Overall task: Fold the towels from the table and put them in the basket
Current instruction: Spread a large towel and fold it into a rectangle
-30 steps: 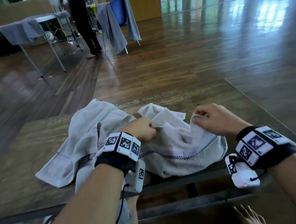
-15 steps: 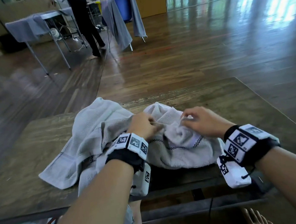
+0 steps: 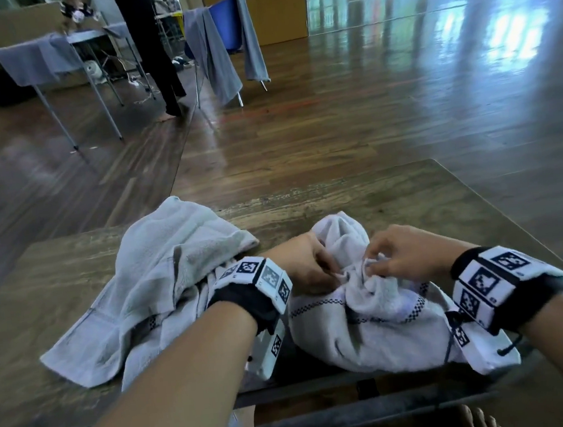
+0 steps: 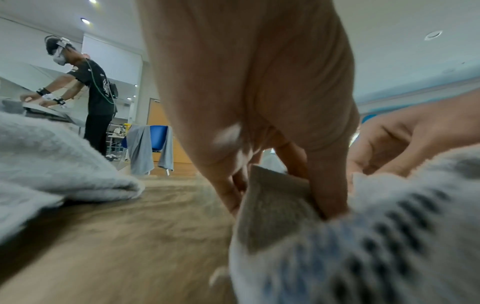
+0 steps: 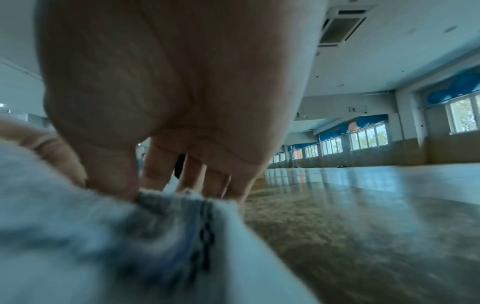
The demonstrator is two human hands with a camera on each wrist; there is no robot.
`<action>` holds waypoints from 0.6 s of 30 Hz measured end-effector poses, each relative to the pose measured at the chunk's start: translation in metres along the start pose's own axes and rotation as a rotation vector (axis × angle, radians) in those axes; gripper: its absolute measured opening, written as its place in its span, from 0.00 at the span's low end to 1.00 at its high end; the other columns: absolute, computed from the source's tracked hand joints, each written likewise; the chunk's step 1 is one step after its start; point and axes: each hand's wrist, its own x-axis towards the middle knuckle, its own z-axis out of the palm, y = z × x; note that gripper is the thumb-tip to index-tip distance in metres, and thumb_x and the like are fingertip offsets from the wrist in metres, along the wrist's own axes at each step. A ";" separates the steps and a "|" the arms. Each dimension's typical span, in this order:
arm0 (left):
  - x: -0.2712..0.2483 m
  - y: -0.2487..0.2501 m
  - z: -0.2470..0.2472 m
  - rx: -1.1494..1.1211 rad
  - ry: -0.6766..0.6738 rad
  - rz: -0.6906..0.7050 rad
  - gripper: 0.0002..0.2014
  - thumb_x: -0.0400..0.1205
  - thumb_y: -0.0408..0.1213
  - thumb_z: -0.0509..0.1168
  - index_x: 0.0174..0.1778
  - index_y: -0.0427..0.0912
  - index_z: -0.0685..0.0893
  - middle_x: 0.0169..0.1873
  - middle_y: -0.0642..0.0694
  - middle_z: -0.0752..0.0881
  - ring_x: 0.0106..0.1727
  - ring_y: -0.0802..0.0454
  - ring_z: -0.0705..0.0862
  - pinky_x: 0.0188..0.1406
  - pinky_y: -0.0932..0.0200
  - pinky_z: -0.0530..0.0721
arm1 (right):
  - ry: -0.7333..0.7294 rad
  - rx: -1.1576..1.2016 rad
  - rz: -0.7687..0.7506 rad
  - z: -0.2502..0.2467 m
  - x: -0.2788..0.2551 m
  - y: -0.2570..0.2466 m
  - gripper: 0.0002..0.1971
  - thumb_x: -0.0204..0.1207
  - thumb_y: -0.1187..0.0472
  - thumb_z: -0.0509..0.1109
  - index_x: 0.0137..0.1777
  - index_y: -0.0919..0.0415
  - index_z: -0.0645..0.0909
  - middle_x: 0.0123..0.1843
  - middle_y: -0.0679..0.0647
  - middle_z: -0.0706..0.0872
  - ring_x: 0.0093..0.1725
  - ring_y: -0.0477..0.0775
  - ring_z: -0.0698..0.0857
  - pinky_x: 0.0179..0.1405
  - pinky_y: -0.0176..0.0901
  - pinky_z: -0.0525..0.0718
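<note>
A white towel with a dark checked stripe (image 3: 380, 321) lies bunched at the table's near edge. My left hand (image 3: 307, 267) pinches a fold of it, thumb and fingers closed on the cloth (image 4: 280, 197). My right hand (image 3: 401, 253) pinches the same towel close beside it; in the right wrist view its fingertips (image 5: 124, 185) press into the striped hem (image 5: 182, 207). The two hands nearly touch. A second, plain pale towel (image 3: 149, 288) lies crumpled to the left, under my left forearm. No basket shows in any view.
The worn wooden table (image 3: 409, 201) has bare surface at the far right and far left. Beyond it, another person (image 3: 150, 47) stands at a folding table (image 3: 51, 53), and a blue chair draped with grey towels (image 3: 222, 36) stands on the wooden floor.
My right hand has travelled left along the striped towel's edge until it meets my left hand, gathering the cloth into a tighter bunch. The plain towel has stayed in place.
</note>
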 end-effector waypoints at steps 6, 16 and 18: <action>0.014 0.022 -0.035 0.046 -0.260 -0.135 0.11 0.64 0.53 0.79 0.41 0.60 0.94 0.40 0.58 0.93 0.47 0.60 0.91 0.49 0.59 0.88 | -0.271 0.164 0.064 -0.049 0.011 -0.010 0.10 0.76 0.61 0.77 0.34 0.51 0.93 0.37 0.50 0.94 0.35 0.45 0.89 0.38 0.38 0.87; 0.014 0.023 -0.114 0.013 1.331 -0.138 0.10 0.80 0.44 0.73 0.56 0.50 0.91 0.58 0.41 0.83 0.55 0.52 0.81 0.62 0.65 0.80 | 1.194 0.525 -0.031 -0.115 0.050 0.022 0.03 0.68 0.38 0.72 0.37 0.31 0.86 0.38 0.37 0.88 0.38 0.35 0.86 0.42 0.37 0.85; 0.009 0.012 -0.117 -0.057 1.323 -0.180 0.10 0.80 0.43 0.73 0.56 0.52 0.91 0.57 0.42 0.87 0.53 0.53 0.85 0.61 0.69 0.79 | 1.204 0.692 0.006 -0.118 0.047 0.029 0.02 0.70 0.41 0.75 0.38 0.35 0.88 0.34 0.40 0.89 0.31 0.39 0.85 0.40 0.45 0.87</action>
